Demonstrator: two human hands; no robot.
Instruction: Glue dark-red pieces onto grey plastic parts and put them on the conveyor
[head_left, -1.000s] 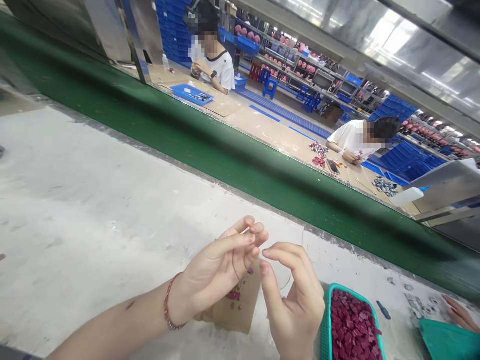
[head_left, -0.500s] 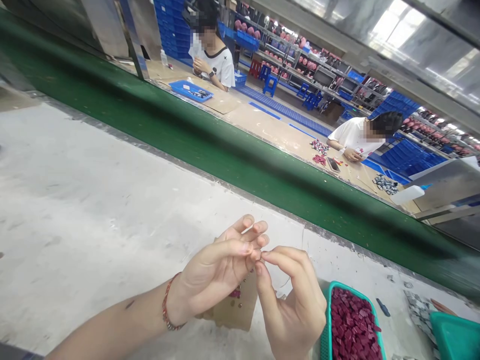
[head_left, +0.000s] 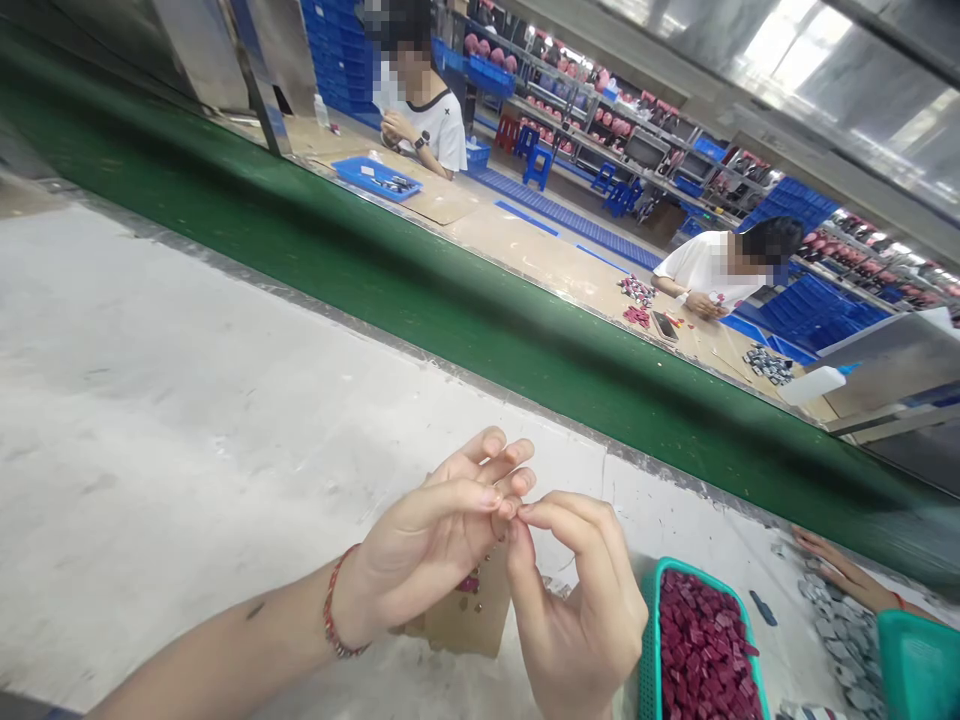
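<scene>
My left hand point(head_left: 442, 530) is turned palm up, its thumb pressed toward the index fingertip and the other fingers loosely curled. My right hand point(head_left: 581, 590) meets it there, thumb and forefinger pinched together at the left fingertips. Whatever lies between the fingertips is too small or hidden to make out. Beneath the hands is a piece of brown cardboard point(head_left: 469, 625) bearing small dark-red pieces point(head_left: 469, 582) and tiny metallic bits, partly covered by my left hand.
Right of my hands stands a green basket point(head_left: 651, 640) full of dark-red pieces point(head_left: 705, 650). Beyond it are grey pieces point(head_left: 844, 640), a co-worker's hand point(head_left: 832, 560) and a green tray point(head_left: 919, 660). A green conveyor belt point(head_left: 450, 310) runs across; two people sit behind it.
A co-worker's hand has come in from the right over the grey pieces, and the green tray there has shifted slightly right. My own hands keep nearly the same pinched pose.
</scene>
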